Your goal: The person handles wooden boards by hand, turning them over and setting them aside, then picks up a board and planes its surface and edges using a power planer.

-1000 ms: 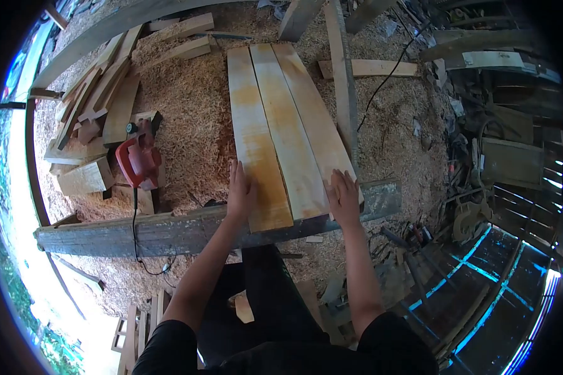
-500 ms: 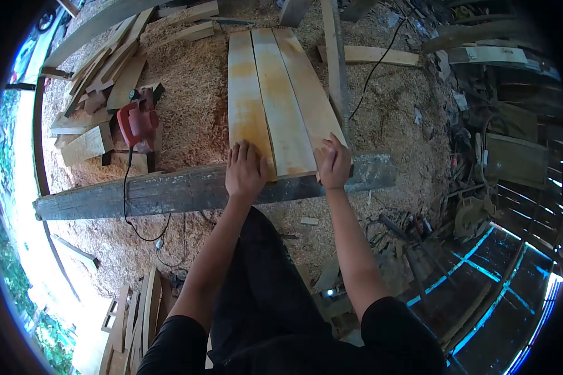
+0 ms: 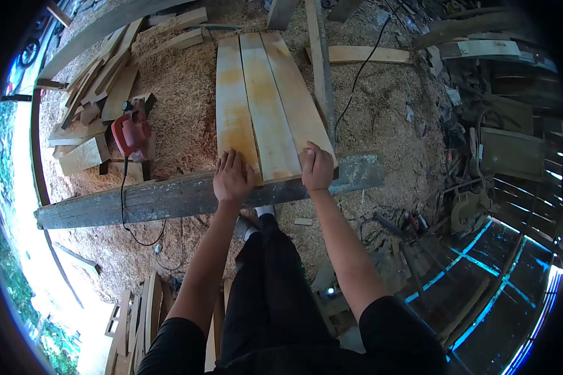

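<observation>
Three long pale boards lie side by side, their near ends on a grey beam (image 3: 169,199). The left board (image 3: 233,100) and middle board (image 3: 267,106) carry orange-brown stains; the right board (image 3: 297,94) is plainer. My left hand (image 3: 233,178) rests on the near end of the left board, fingers stretched forward along it. At the near right corner of the right board, my right hand (image 3: 317,166) has its fingers curled over the wood. Thin dark gaps show between the boards.
A red power tool (image 3: 131,133) sits left of the boards, its black cord hanging over the beam. Stacked timber (image 3: 116,69) lies behind it. An upright post (image 3: 319,69) stands right of the boards, and shavings cover the ground.
The boards and both hands appear slightly further left as the view shifts. My legs are now straighter, and feet show below the beam. Both hands stay on the boards.
</observation>
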Available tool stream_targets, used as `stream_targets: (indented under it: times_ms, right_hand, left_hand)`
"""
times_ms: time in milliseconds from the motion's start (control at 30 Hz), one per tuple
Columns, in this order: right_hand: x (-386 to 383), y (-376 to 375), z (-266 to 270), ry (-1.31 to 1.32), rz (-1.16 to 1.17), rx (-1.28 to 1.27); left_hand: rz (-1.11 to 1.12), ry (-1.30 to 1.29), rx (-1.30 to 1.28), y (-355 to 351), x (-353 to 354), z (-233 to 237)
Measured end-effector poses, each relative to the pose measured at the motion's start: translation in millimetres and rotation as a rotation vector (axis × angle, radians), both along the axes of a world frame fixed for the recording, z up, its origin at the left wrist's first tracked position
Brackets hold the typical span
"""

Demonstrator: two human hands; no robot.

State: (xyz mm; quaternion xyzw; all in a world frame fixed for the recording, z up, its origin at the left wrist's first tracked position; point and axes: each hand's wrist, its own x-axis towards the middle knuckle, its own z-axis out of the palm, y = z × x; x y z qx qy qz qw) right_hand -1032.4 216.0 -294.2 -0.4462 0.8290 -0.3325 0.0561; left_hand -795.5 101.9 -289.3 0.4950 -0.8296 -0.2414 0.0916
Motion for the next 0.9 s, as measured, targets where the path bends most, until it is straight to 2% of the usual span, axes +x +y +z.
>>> stream_targets:
  times_ms: [367,467,567,633,667,733,833,900]
  right_hand:
    - [0,-1,7,-0.057,-0.006,0.08]
    - [0,-5,11,-0.046,0.0,0.095]
    - [-1,-5,9,-0.037,0.003,0.09]
    - [0,-5,10,-0.036,0.002,0.088]
    - [0,-4,10,-0.04,0.005,0.098]
    - [0,-5,10,-0.041,0.015,0.11]
    - [2,-4,7,-0.02,0.018,0.097]
    - [2,-5,6,0.017,0.019,0.052]
  left_hand:
    - [-0.039,-0.036,-0.07,-20,-13,-14]
    - [-0.017,-0.04,-0.061,-23,-13,-9]
    - [0.065,-0.145,-0.161,-28,-9,-23]
    - [0.361,0.079,0.355,-39,-7,-30]
    - [0.362,0.08,0.354,-43,-7,-35]
    - [0.284,-0.171,0.383,-50,-12,-32]
    - [0.253,-0.303,0.267,-45,-19,-38]
    - [0.222,-0.368,0.293,-41,-24,-29]
